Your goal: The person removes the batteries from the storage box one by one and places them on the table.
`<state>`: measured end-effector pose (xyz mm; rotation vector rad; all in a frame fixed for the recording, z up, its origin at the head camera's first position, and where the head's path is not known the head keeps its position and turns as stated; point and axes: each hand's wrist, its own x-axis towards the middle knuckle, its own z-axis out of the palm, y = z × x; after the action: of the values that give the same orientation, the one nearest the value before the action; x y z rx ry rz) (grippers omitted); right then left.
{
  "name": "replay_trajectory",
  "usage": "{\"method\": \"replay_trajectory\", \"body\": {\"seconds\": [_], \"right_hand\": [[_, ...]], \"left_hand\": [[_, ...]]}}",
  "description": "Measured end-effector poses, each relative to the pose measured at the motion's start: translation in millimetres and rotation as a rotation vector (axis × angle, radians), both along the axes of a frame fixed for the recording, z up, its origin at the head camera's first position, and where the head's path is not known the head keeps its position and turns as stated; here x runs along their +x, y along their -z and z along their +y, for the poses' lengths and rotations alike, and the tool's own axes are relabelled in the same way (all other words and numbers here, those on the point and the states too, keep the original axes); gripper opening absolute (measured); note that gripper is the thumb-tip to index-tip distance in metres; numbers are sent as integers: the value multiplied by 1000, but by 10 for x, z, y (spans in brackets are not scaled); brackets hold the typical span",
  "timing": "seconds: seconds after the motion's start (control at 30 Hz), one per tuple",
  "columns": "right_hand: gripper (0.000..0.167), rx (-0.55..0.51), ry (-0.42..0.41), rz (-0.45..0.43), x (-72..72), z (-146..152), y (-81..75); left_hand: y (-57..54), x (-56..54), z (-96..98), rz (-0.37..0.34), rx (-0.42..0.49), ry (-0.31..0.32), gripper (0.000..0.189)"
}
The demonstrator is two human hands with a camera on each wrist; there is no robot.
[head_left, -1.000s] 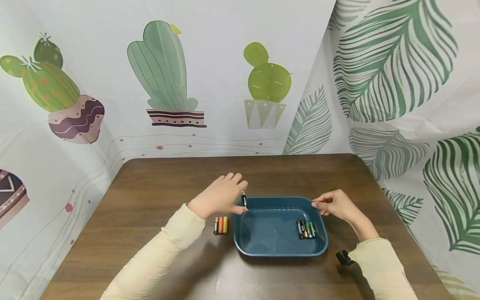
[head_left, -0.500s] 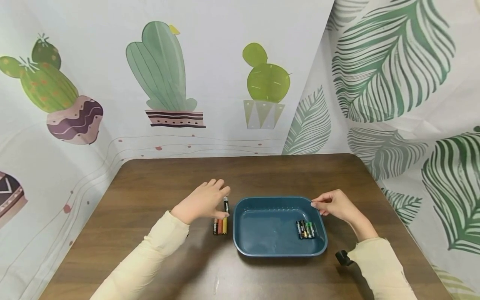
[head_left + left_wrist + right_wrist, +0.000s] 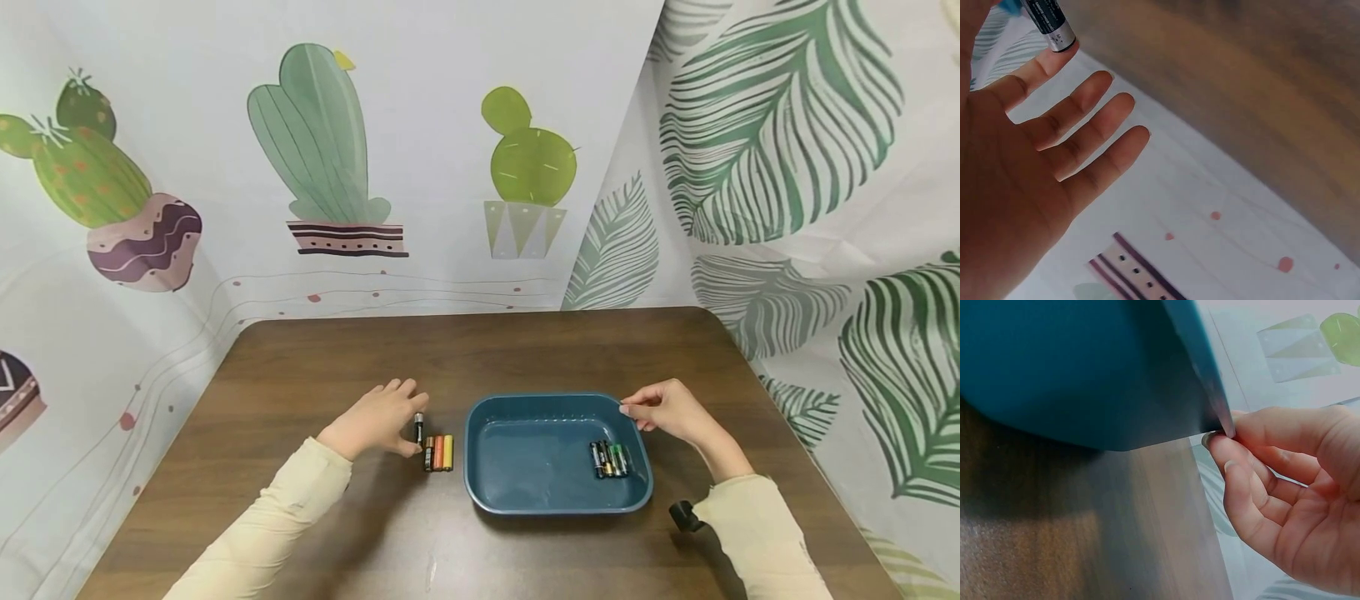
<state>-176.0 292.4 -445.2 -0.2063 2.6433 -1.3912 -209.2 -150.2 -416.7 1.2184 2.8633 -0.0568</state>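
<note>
My left hand [image 3: 375, 419] pinches a black battery with a silver end [image 3: 419, 427] between thumb and index finger, the other fingers spread. In the left wrist view the battery [image 3: 1050, 24] slants down to the index fingertip, its upper part cut off by the frame. Just right of it, three batteries stand side by side on the table: a black one [image 3: 429, 455], an orange one [image 3: 438, 454] and a yellow one [image 3: 448, 453]. At the far right corner of the blue tray [image 3: 525, 467], my right hand [image 3: 670, 412] pinches the rim between thumb and fingers.
Several batteries [image 3: 609, 459], black and green among them, lie in a row in the right part of the tray. Brown wood table [image 3: 360, 350] surrounds everything. A curtain printed with cacti and leaves [image 3: 435, 125] hangs behind the table's far edge.
My left hand has carried the black battery leftward, from over the tray's left rim, past the row of batteries, to the row's left side. The right hand keeps its hold on the rim.
</note>
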Motion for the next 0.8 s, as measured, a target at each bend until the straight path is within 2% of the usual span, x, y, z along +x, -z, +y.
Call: {"method": "replay_trajectory", "body": {"seconds": [0.27, 0.8], "right_hand": [[18, -3, 11, -21, -8, 24, 25], [17, -1, 9, 2, 10, 42, 28]], "left_hand": [[195, -12, -46, -74, -30, -16, 51], [333, -2, 3, -127, -95, -32, 54]]}}
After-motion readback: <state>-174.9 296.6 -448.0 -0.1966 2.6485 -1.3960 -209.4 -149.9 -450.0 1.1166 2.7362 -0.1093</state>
